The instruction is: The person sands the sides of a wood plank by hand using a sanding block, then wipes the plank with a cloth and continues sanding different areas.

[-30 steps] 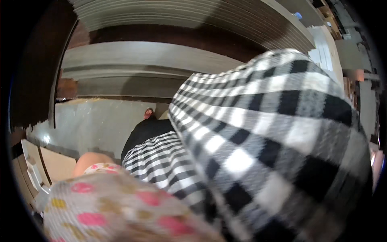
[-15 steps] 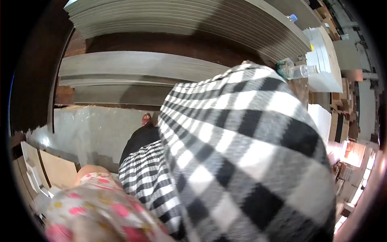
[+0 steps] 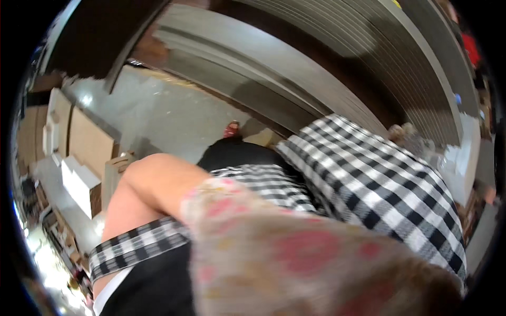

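My left arm (image 3: 158, 181) comes in from below in a short floral sleeve (image 3: 300, 253), its elbow bent out to the left. The forearm runs down behind a checked band (image 3: 142, 242), and the left hand does not show. Black-and-white checked cloth (image 3: 369, 184) bulges across the right side and hides my right arm. At its far edge a small blurred skin-toned patch (image 3: 395, 131) may be part of my right hand; its fingers cannot be made out. Beyond it stand stacked grey boards (image 3: 337, 31).
More grey boards (image 3: 226, 79) lie lower down along the floor (image 3: 174, 110). A dark slab (image 3: 100, 37) stands at the upper left. Tan panels (image 3: 92, 139) and a white box (image 3: 79, 184) are on the left. One foot in a red sandal (image 3: 231, 129) shows. Pale stacks (image 3: 464, 158) stand far right.
The view has turned, so the boards now slant down to the right. My left arm has swung further into view, showing its bent elbow. The checked cloth sits lower and further right.
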Demonstrator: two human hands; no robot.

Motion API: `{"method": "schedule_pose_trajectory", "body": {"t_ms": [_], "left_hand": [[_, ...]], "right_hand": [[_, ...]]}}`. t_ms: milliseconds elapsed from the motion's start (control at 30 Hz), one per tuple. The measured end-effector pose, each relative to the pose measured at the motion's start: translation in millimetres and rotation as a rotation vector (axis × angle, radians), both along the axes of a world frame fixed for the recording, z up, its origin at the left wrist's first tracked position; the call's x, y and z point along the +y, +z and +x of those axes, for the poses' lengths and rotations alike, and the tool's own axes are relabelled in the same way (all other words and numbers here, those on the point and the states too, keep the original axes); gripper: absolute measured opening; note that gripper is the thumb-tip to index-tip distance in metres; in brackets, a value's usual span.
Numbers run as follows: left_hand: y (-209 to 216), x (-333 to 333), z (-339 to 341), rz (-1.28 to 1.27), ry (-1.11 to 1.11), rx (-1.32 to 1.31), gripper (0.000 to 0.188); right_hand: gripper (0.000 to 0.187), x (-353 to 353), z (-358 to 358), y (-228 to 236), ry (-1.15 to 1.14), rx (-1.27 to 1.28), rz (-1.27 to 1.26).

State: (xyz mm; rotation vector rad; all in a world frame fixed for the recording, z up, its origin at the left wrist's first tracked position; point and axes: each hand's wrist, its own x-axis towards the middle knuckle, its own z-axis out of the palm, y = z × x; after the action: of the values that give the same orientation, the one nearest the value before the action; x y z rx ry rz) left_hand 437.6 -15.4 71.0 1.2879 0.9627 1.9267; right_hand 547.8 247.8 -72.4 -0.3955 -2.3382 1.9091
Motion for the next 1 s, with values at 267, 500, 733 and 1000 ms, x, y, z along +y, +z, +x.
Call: {"method": "schedule_pose_trajectory", "body": {"t_ms": [267,500,733,1000], "left_hand": [[3.9,-16.8,17.6,-0.006,0.150,-0.039,0.023],[2.9,-39.7,9.4,0.041,0.227,-0.154,0.023],[-44.9,-115.0,8.3,-0.886,0.942,-0.014,0.028],[-64.6,-97.4,57.1,-0.967,1.237,-0.072,0.055]], "right_hand": [[0.069,-10.9,-23.7,-2.5,0.175,0.025,-0.011],[0.071,-13.1,-61.7,-1.5,0.259,0.038,-0.030],[0.073,-24.4,-100.7,-1.8,0.344,0.099,-0.058],[0.075,-73.3,-176.0,-2.7,0.478,0.273,-0.098]]}}
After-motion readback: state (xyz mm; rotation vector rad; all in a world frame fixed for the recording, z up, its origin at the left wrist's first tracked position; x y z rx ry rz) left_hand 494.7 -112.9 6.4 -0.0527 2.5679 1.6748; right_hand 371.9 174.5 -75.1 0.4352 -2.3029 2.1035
